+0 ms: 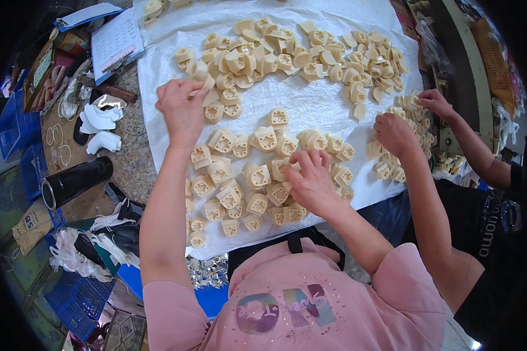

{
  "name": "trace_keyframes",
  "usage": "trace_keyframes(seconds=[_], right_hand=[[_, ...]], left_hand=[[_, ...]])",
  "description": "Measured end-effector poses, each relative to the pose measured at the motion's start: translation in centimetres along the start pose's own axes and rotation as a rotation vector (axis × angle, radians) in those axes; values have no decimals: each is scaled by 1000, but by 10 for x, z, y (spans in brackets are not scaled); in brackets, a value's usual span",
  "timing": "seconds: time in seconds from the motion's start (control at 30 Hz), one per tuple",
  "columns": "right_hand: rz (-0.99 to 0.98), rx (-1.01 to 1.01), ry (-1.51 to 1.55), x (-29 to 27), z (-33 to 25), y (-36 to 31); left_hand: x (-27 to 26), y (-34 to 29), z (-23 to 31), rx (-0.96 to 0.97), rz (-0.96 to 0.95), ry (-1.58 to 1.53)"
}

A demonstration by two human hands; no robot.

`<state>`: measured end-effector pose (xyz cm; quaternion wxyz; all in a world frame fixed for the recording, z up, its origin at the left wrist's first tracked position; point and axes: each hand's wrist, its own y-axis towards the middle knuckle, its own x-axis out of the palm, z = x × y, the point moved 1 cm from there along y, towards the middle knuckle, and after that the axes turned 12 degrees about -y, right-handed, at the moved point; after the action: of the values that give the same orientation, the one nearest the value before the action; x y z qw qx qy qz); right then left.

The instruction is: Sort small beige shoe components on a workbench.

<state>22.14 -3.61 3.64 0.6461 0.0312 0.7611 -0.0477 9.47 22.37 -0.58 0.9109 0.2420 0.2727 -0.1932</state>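
My left hand [181, 108] reaches to the left end of a far heap of cream-coloured moulded parts [269, 50]. Its thumb and fingers pinch a cream part [208, 83], slightly smeared by motion. Nearer to me lies a spread of similar rounded parts [256, 175], many with their holed, hollow side up. Over the right side of this spread, my right hand [313, 181] has its fingers curled down around a cream part [280, 169], partly hidden by the fingertips. All the parts rest on a white plastic sheet [316, 96].
At right, a co-worker's two hands [397, 134] [436, 105] work over another heap of cream parts [416, 120]. Left of the sheet are a black cylinder [79, 181], white moulded pieces [102, 120] and a clipboard [116, 47]. Shiny metallic pieces [208, 272] lie below the table edge.
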Motion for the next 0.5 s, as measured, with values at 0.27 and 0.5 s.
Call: trace_keyframes(seconds=[0.27, 0.5], right_hand=[[-41, 49, 13, -8, 2, -5], [90, 95, 229, -21, 12, 29]], left_hand=[[-56, -64, 53, -482, -386, -447], [-75, -145, 67, -645, -582, -542]])
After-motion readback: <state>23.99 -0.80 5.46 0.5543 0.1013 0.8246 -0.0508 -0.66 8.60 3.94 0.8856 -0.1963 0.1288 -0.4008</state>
